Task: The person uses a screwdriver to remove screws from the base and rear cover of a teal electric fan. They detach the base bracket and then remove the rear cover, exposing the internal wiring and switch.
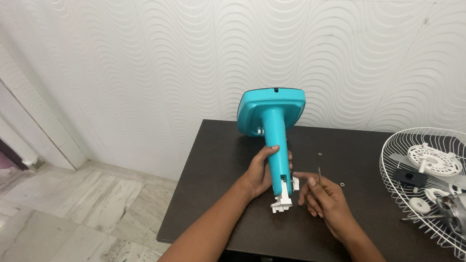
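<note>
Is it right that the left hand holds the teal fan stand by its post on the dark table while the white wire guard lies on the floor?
Not quite. The head view shows the wire guard lying on the dark table, at its right end, not on the floor. The left hand does hold the teal fan stand by its post.

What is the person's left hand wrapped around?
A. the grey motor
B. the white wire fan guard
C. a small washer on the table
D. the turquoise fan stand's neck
D: the left hand has its grip round the turquoise fan stand at the neck, while the wire fan guard lies apart at the right of the dark table.
</note>
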